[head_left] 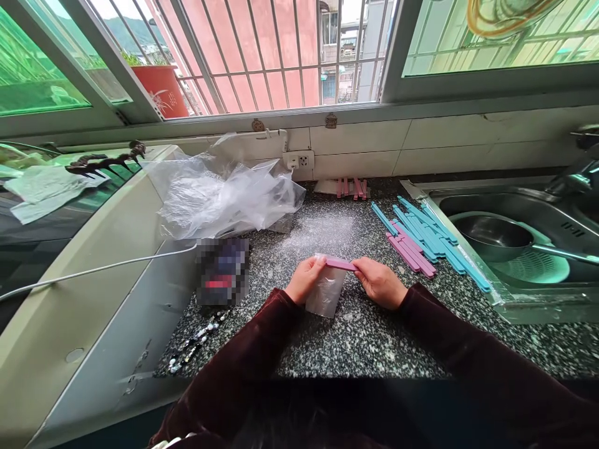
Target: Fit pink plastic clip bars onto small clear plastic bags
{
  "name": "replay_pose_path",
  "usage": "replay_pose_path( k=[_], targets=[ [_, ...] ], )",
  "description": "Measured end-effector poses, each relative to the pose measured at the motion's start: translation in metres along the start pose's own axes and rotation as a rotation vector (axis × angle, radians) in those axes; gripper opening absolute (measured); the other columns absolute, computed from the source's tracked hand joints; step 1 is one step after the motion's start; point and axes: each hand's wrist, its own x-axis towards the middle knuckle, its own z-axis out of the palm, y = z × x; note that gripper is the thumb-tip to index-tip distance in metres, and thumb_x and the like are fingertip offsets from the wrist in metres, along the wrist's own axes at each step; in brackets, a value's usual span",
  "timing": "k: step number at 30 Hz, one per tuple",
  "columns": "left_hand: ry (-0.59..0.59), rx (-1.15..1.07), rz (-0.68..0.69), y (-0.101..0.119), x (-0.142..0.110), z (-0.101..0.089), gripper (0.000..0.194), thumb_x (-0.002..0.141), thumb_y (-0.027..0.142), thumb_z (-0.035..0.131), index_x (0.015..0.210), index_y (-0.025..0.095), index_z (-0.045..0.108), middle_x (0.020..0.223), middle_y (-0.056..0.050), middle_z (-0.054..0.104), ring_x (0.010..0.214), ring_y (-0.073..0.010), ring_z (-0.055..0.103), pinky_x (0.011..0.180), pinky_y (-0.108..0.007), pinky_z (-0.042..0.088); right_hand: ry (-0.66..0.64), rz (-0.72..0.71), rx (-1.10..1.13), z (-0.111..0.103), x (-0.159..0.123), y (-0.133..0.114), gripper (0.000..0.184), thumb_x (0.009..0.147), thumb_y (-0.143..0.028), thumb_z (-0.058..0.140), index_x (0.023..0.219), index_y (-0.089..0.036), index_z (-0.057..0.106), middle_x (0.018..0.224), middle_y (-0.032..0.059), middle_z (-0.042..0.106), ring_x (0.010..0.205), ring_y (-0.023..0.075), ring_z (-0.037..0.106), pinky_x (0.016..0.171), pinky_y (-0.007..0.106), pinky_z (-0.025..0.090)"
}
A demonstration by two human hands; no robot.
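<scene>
A pink bag-sealing clip [340,264] spans the gap between my two hands above the counter. My left hand [305,280] is closed on its left end, together with the top of a small clear plastic bag [324,295] that hangs below. My right hand [380,284] pinches the clip's right end. To the right lie several pink clips [412,252] beside a fanned pile of blue clips [423,231]. More short pink clips [352,188] rest by the wall on a flat plastic packet. The fingertips behind the clip are partly hidden.
A heap of clear plastic bags [229,193] lies at the back left. Nearer are a blurred phone-like object [222,272], a white cable [116,268] and a beaded strand [196,343]. A sink [449,206] with a pan [491,232] is at right, on the speckled counter [365,349].
</scene>
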Motion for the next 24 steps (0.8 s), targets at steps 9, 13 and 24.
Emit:
replay_pose_path(
  k=[9,13,24],
  targets=[
    [-0.033,-0.064,0.012,-0.0069,0.0002,0.0003,0.044,0.066,0.055,0.063,0.078,0.012,0.065,0.067,-0.001,0.060,0.063,-0.0127,0.049,0.063,-0.025,0.038,0.004,0.008,0.069,0.0008,0.0025,-0.0014,0.015,0.090,-0.018,0.038,0.096,-0.018,0.051,0.077,0.0053,0.058,0.069,0.0161,0.056,0.062,0.027,0.049],
    [-0.029,-0.167,-0.040,-0.0080,0.0014,0.0019,0.041,0.064,0.050,0.067,0.077,0.011,0.065,0.065,-0.001,0.059,0.061,-0.0117,0.048,0.063,-0.025,0.038,0.026,0.024,0.096,-0.0002,0.0029,-0.0009,0.014,0.090,-0.018,0.039,0.096,-0.019,0.052,0.077,0.0048,0.057,0.069,0.0159,0.056,0.063,0.028,0.049],
    [-0.039,-0.387,-0.111,-0.0097,0.0021,0.0044,0.033,0.063,0.039,0.073,0.081,0.011,0.067,0.076,-0.003,0.066,0.069,-0.0127,0.055,0.069,-0.025,0.041,0.117,-0.037,0.104,-0.0046,0.0038,-0.0032,0.018,0.090,-0.017,0.039,0.102,-0.018,0.052,0.080,0.0066,0.057,0.074,0.0169,0.056,0.066,0.030,0.051]
  ],
)
